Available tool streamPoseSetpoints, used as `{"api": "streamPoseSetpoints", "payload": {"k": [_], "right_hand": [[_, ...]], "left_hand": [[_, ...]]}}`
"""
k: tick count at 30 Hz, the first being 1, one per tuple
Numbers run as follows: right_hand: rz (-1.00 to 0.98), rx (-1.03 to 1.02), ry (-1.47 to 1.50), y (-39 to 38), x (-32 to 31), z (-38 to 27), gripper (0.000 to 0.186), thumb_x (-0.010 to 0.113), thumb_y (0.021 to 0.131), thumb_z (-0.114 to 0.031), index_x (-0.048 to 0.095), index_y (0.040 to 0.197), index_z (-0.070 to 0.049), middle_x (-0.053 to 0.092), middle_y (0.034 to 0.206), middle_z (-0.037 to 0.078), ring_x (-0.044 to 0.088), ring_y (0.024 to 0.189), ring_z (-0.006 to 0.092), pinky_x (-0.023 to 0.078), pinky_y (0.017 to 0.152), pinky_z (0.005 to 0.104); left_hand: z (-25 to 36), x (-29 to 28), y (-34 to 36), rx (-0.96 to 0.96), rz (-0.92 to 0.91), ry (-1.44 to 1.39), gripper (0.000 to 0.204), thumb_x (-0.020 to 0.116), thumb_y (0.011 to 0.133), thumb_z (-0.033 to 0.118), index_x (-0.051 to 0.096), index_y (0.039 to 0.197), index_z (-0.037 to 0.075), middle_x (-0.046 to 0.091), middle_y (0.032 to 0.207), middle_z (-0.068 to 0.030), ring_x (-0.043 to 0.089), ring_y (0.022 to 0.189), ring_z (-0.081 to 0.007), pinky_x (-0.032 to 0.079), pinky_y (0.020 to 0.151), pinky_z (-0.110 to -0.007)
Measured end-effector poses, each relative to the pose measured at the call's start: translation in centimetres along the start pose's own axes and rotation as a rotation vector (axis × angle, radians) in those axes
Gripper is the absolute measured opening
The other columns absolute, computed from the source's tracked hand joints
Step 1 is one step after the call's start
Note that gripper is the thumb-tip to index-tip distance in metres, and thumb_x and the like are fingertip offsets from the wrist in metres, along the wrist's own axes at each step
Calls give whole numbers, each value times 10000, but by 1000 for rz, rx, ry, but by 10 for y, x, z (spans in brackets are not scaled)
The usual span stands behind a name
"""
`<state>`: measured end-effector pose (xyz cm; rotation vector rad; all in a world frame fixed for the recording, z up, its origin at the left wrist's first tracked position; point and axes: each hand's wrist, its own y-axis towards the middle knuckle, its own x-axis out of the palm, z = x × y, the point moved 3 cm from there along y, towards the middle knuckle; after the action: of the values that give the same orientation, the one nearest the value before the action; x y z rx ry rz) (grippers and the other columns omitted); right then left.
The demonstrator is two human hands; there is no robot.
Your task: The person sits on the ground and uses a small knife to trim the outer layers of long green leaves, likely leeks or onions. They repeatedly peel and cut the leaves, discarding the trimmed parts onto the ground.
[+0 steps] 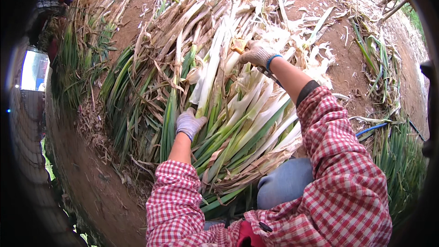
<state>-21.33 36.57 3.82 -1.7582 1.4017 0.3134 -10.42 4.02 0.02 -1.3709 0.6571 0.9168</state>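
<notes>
My left hand (190, 122), in a pale knitted glove, is closed around a leek (210, 75) where its white shank turns green. The leek's white end points up and away from me, over the heap. My right hand (258, 54), gloved too, grips a yellow hand tool (238, 45) near the white shanks. Most of the tool is hidden in the palm, so its exact kind does not show; a dark part of it runs below the wrist. Below and right of the tool, several peeled white leeks (256, 103) lie side by side with green leaves toward me.
Unpeeled leeks with dry brown leaves (151, 68) are heaped on the left. Stripped pale skins (320, 59) litter the brown ground (345, 75) at the right. A blue hose (371, 129) runs beside green leaves (398, 164). Wooden poles (394, 4) stand at the far right.
</notes>
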Motion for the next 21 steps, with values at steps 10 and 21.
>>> {"api": "streamPoseSetpoints", "payload": {"k": [10,21], "right_hand": [[-692,22,106,-154,29,-5,954,706,725,-264,265,1555,-102,508,589,13,453,409,91,393,370,266],[-525,-19,79,-100,13,-5,600,766,699,-236,603,1232,-16,616,748,29,554,558,103,475,482,274]], "left_hand": [[-14,-4,2,191,570,-120,339,708,825,248,607,1123,120,602,1083,-175,624,973,-380,510,862,-472],[52,17,0,99,230,32,518,681,853,350,560,1284,89,584,1227,-193,617,1076,-383,497,932,-479]]}}
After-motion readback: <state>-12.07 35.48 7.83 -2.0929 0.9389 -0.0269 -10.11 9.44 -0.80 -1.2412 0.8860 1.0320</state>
